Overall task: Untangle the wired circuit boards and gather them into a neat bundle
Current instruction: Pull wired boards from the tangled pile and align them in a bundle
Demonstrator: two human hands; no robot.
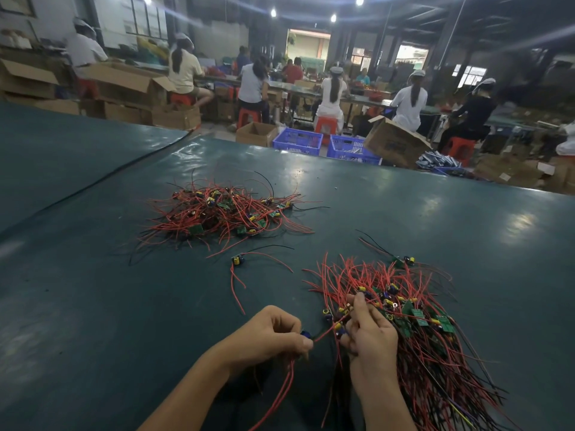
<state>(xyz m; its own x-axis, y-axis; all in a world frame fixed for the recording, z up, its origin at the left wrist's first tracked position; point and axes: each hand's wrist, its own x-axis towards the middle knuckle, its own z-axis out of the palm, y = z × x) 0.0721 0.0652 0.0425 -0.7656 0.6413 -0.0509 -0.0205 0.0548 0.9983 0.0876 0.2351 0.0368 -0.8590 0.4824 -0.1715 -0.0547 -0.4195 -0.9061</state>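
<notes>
A tangled heap of small green circuit boards with red and black wires (224, 216) lies at the table's middle. One loose board with its wires (238, 260) sits alone in front of it. A large gathered bundle of boards (413, 318) fans out at the near right, wires trailing toward me. My right hand (370, 334) grips this bundle at its left edge. My left hand (273, 334) pinches a single board with a blue part, its red wires hanging down below the hand. A red wire runs between the two hands.
The dark green table (93, 306) spreads wide, with a black cable (102, 178) crossing its far left. Past the far edge stand blue crates (298, 141), cardboard boxes (395, 141) and several seated workers at other benches.
</notes>
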